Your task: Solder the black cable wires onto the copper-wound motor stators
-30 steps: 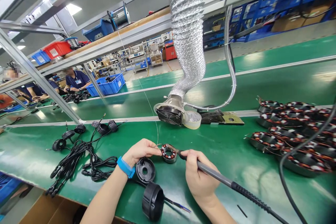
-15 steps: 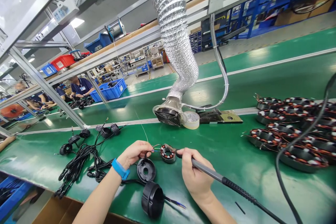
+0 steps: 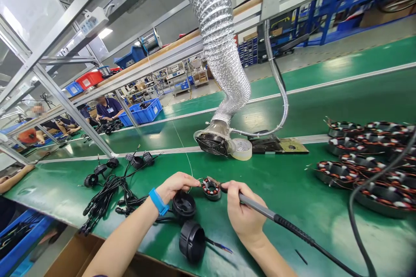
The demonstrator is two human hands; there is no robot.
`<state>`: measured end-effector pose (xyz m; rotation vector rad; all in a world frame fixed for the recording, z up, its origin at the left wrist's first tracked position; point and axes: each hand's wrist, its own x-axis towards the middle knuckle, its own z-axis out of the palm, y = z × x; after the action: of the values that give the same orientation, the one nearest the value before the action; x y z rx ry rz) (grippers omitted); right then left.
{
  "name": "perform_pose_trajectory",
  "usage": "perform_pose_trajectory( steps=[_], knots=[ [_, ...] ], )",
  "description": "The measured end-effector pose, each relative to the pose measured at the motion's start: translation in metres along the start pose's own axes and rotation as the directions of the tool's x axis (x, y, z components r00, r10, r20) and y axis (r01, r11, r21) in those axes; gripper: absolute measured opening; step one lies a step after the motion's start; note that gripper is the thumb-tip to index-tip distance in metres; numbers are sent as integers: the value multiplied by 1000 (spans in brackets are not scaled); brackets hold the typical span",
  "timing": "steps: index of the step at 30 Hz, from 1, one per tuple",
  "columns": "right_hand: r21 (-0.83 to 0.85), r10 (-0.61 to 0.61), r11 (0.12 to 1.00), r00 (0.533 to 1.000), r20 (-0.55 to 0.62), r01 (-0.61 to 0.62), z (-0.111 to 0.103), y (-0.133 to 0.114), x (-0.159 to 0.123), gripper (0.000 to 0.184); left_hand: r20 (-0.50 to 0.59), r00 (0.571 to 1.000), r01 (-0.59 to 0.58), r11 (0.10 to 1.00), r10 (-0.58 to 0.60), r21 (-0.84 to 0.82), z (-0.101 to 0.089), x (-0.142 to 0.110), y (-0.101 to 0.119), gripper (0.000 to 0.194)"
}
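Observation:
A small ring-shaped motor stator, with copper windings and white and black parts, lies on the green bench between my hands. My left hand, wearing a blue wristband, has fingers pinched at the stator's left edge on a thin wire, mostly hidden by the fingers. A fine solder wire hangs from above to this hand. My right hand grips a soldering iron like a pen, its tip at the stator's upper right. Below the left hand sit a black round cover and a black cup-shaped housing with wire ends out.
A fume extractor on a silver duct hangs behind the stator, beside a tape roll. Several larger stators stand at right. Black cables lie at left. The iron's cord crosses the right side. Co-workers sit far left.
My left hand has moved right, bringing its fingertips against the stator's edge; the blue and white wire ends that showed are now hidden. The iron stays at the stator. The view has shifted slightly.

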<state>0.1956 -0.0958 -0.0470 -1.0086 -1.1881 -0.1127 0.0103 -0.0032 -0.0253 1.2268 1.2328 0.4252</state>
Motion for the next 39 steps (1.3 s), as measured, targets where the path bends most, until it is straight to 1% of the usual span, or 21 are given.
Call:
perform_pose_trajectory(
  steps=[4, 7, 11, 13, 16, 18, 20, 23, 25, 28, 32, 33, 36, 37, 39],
  knots=[
    [-4, -6, 1000, 1000, 1, 6, 0, 0, 0, 31, 42, 999, 1, 1000, -1, -12, 2, 0, 5, 47],
    [-12, -11, 1000, 1000, 8, 11, 0, 0, 0, 32, 48, 999, -3, 1000, 4, -24, 4, 0, 9, 48],
    [-13, -24, 1000, 1000, 11, 24, 0, 0, 0, 32, 59, 998, 30, 999, -31, 31, 9, 2, 11, 49],
    [-5, -24, 1000, 1000, 10, 24, 0, 1, -1, 31, 35, 999, 11, 997, -14, 75, 12, 2, 11, 50],
    [14, -18, 1000, 1000, 12, 18, 0, 2, -1, 30, -37, 998, -50, 987, 56, 151, 13, 1, 11, 53],
    [26, -12, 1000, 1000, 10, 12, 0, 2, -1, 30, -14, 998, -60, 985, 63, 160, 9, 0, 11, 54],
    [34, -7, 999, 1000, 4, 7, 0, 2, -1, 30, 45, 999, -31, 994, 26, 108, 2, -2, 11, 55],
    [38, 1, 999, 1000, -2, -1, 0, 0, -1, 30, 79, 996, 32, 999, -33, 19, -10, -4, 11, 46],
    [44, 0, 999, 1000, -1, 0, 0, -1, 0, 30, 72, 997, 39, 999, -38, -8, -16, -7, 11, 38],
    [47, -8, 999, 1000, 5, 7, 1, -2, -1, 30, 46, 999, 11, 1000, -10, -21, -16, -8, 8, 35],
    [42, -4, 999, 1000, 17, 3, 1, 0, -2, 30, -96, 995, -12, 1000, 13, 12, -7, -2, 3, 39],
    [45, -2, 999, 1000, 20, 1, 1, 0, -3, 30, -116, 993, -21, 1000, 22, 16, -5, 0, 2, 41],
    [52, 1, 999, 1000, 29, -2, 1, 2, -3, 30, -100, 993, -54, 998, 55, 13, 0, 3, 2, 46],
    [53, -1, 999, 1000, 30, -1, 1, 2, -3, 30, -85, 995, -50, 999, 51, 19, 0, 3, 3, 49],
    [54, -5, 999, 1000, 27, 4, 1, 2, -2, 30, -58, 998, -6, 999, 9, 47, -2, 1, 5, 54]
  ],
)
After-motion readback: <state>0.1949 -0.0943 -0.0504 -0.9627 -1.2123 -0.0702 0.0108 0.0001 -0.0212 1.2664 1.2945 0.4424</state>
